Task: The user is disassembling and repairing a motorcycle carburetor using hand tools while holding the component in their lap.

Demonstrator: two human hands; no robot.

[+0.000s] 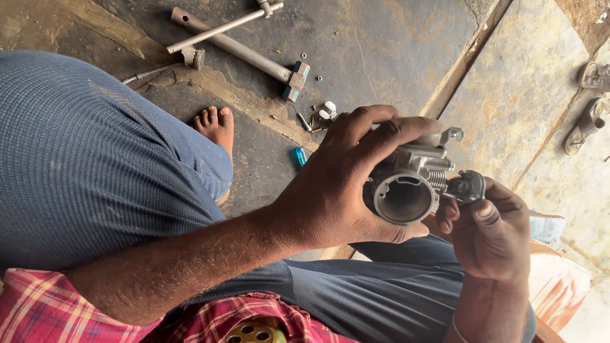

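Note:
My left hand is wrapped around a silver metal carburettor body, fingers over its top and thumb underneath. Its round open bore faces the camera, and a small coil spring shows on its right side. My right hand comes up from the lower right, with thumb and fingers pinched on a small dark fitting at the right end of the carburettor, beside the spring.
I sit on a stained concrete floor, blue trouser legs and a bare foot below me. A long metal hammer-like tool, a T-handle wrench, small screws, a white part and a blue item lie ahead. Sandals lie far right.

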